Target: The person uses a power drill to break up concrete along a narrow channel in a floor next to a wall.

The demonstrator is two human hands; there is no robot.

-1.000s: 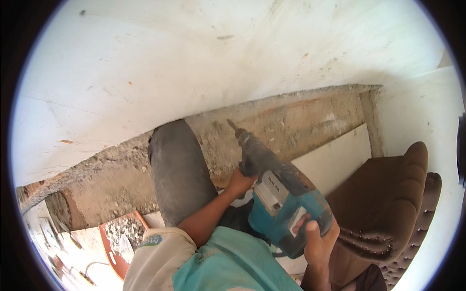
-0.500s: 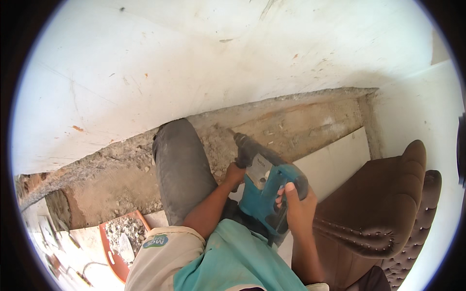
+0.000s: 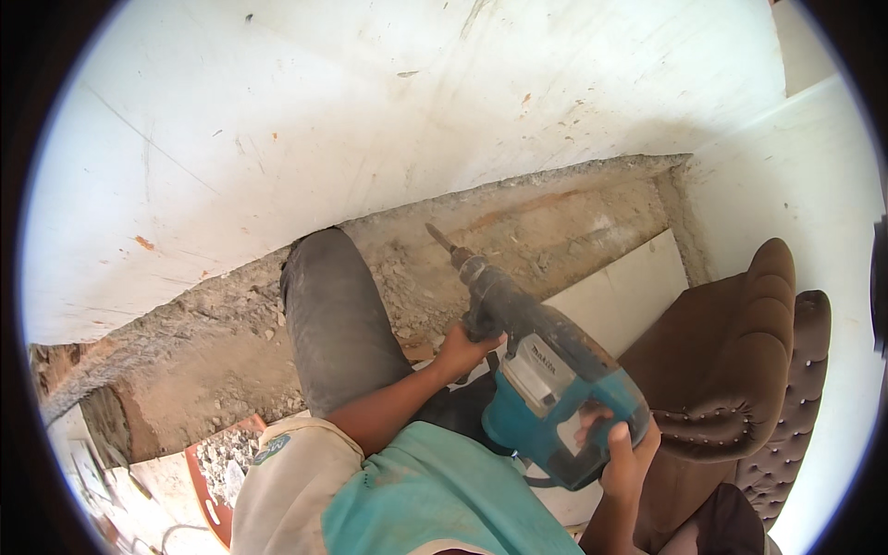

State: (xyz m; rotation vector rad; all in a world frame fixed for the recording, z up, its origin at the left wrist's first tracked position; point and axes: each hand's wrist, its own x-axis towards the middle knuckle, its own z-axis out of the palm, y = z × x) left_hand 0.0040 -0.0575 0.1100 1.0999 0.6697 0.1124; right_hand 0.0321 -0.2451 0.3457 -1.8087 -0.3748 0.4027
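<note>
The person holds a big blue drill (image 3: 546,379) with 2 hands. The left hand (image 3: 462,350) is wrapped tight around the side grip near the front. The right hand (image 3: 622,451) is closed on the back handle. The drill's tip points at the crumbly broken floor (image 3: 518,231) beside the white wall (image 3: 370,111). A brown chair (image 3: 749,370) stands close on the right.
</note>
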